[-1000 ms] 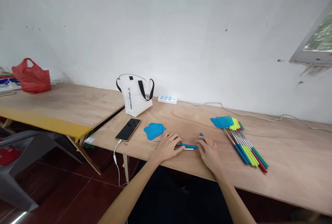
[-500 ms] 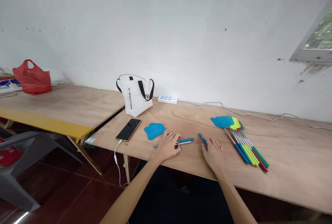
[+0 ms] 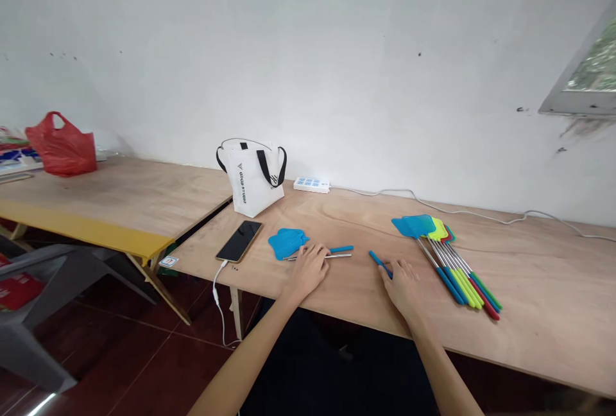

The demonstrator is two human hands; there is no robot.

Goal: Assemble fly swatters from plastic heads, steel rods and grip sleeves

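My left hand (image 3: 308,268) lies on the plywood table (image 3: 529,300) with its fingers over a thin metal rod (image 3: 337,255) that has a blue handle (image 3: 341,249). Just left of it sits a loose blue swatter head (image 3: 285,242). My right hand (image 3: 403,284) rests flat on the wood, fingertips touching a short blue handle piece (image 3: 380,262). Whether either hand grips its piece is not clear. A fan of assembled fly swatters (image 3: 450,259) in blue, green, yellow and red lies to the right of my right hand.
A phone (image 3: 239,241) on a white cable lies at the table's left end, beside a white tote bag (image 3: 253,176). A power strip (image 3: 312,185) and its cord run along the wall. A second table (image 3: 96,201) at left holds a red plastic bag (image 3: 61,145).
The rod with the blue handle has slid away from me and to the left under my left hand. My right hand has drawn back to the right, baring the short blue piece.
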